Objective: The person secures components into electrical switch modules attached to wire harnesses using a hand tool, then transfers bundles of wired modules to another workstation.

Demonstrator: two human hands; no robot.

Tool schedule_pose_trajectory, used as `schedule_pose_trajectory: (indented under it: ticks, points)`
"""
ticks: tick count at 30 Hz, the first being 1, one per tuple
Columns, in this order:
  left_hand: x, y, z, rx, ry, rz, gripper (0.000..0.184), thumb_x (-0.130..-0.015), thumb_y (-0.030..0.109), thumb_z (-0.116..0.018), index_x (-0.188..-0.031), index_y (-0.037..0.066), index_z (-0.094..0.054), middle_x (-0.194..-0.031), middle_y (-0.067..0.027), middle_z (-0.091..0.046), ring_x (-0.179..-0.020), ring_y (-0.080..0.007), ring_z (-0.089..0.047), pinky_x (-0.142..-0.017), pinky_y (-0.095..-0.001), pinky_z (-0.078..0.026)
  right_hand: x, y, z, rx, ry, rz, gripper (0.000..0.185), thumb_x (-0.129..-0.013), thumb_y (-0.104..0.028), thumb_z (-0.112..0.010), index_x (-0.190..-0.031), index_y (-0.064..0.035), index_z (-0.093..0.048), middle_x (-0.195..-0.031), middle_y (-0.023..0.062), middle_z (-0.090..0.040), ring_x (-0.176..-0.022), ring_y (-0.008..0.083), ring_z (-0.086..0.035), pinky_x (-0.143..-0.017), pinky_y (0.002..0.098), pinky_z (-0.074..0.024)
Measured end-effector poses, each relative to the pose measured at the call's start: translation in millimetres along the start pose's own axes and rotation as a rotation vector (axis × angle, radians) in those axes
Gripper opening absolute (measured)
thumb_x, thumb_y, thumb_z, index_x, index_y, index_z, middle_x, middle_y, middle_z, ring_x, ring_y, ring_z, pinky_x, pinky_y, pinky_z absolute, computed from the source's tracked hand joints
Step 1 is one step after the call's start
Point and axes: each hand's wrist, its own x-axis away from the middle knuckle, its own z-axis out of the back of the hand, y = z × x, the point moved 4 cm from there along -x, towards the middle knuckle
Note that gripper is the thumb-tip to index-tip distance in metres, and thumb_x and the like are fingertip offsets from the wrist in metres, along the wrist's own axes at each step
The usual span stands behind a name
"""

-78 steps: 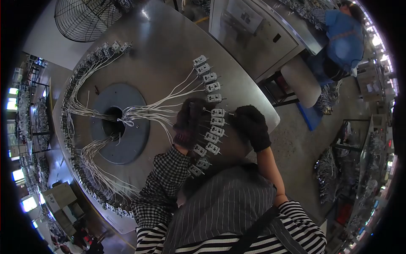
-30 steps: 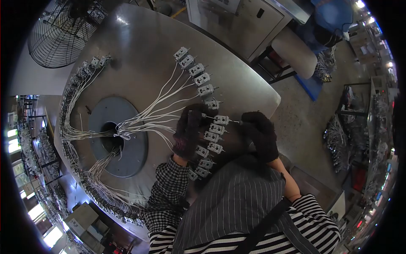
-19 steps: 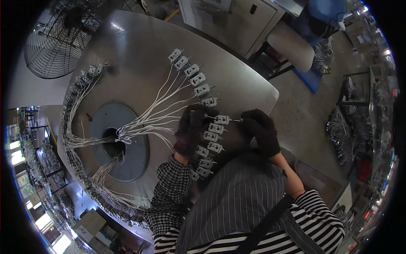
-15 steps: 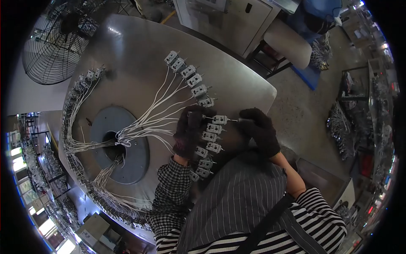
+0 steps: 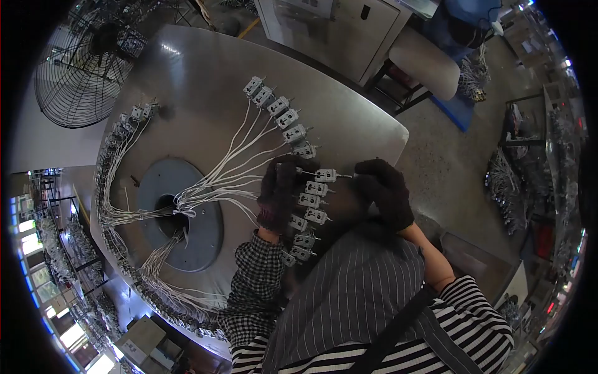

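My left hand (image 5: pixel 278 194), in a dark glove, is closed on a white wire just left of a small grey motor (image 5: pixel 325 175). On the motor's other side, my right hand (image 5: pixel 384 192), also gloved, pinches at the tip of the motor's thin shaft; what lies between its fingers is too small to name. More grey motors (image 5: pixel 288 118) curve in a row above and below my left hand. White wires (image 5: pixel 230 163) run from them to a bundle at the grey disc (image 5: pixel 208 234) with a dark central hole.
A metal table (image 5: pixel 205 75) bears another long arc of motors (image 5: pixel 128 271) along its left edge. A wire fan (image 5: pixel 78 87) stands at the upper left. A stool (image 5: pixel 427 65), a cabinet (image 5: pixel 330 37) and a person in blue (image 5: pixel 467 15) are at the upper right.
Since the earliest frame the view has shifted. My hands have passed from a motor higher in the row to one lower down, and more motors now sit above my left hand. Lately both hands barely move.
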Motion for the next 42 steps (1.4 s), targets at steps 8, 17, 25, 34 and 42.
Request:
schedule_pose_trajectory:
  ticks: [8,17,25,34,42]
  points:
    - [-4.0,-7.5,4.9,0.029,-0.016,-0.035,0.037,-0.108,0.036,-0.043,-0.119,0.003,-0.055,-0.11,-0.0144,-0.07,-0.097,-0.0226,-0.07,-0.083,-0.0345,-0.058,1.1,13.0,-2.4,0.023,-0.005,0.212,0.019,-0.091,-0.009,-0.063,-0.108,-0.002,-0.067,-0.106,0.0073,-0.067,-0.1,0.0162,-0.064,-0.088,0.0314,-0.0512]
    - [-23.3,2.5,3.2,0.049,0.058,-0.137,0.033,-0.108,0.031,-0.043,-0.118,0.003,-0.059,-0.108,-0.0123,-0.07,-0.095,-0.0208,-0.069,-0.081,-0.0337,-0.057,-41.1,19.8,-10.4,-0.327,0.115,0.121,0.02,-0.085,-0.004,-0.071,-0.105,-0.0031,-0.069,-0.099,0.0057,-0.07,-0.093,0.0128,-0.066,-0.085,0.0281,-0.0533]
    - [6.0,24.6,19.3,-0.234,0.103,-0.373,0.032,-0.107,0.029,-0.046,-0.117,0.002,-0.06,-0.104,-0.0084,-0.069,-0.093,-0.0161,-0.066,-0.082,-0.0303,-0.054,-19.8,30.5,-3.0,-0.334,0.06,-0.024,0.024,-0.087,-0.011,-0.071,-0.11,-0.0031,-0.069,-0.105,0.0076,-0.071,-0.1,0.0152,-0.066,-0.089,0.0298,-0.0523]
    - [-0.7,6.6,8.1,-0.143,-0.04,-0.23,0.037,-0.11,0.027,-0.037,-0.119,-0.002,-0.06,-0.108,-0.0125,-0.066,-0.093,-0.0189,-0.067,-0.077,-0.0326,-0.057,-13.7,19.3,-17.5,-0.315,0.062,0.008,0.025,-0.088,-0.01,-0.069,-0.112,-0.0019,-0.067,-0.101,0.0075,-0.07,-0.093,0.0154,-0.066,-0.083,0.0297,-0.0531]
    - [0.5,11.4,5.6,-0.431,-0.126,-0.484,0.033,-0.108,0.02,-0.042,-0.134,0.002,-0.055,-0.113,-0.0185,-0.064,-0.1,-0.0287,-0.068,-0.078,-0.0379,-0.059,-1.3,13.0,-11.5,-0.223,0.077,0.098,0.023,-0.089,-0.012,-0.068,-0.111,-0.0028,-0.067,-0.087,0.0049,-0.067,-0.072,0.0096,-0.06,-0.065,0.0269,-0.0501]
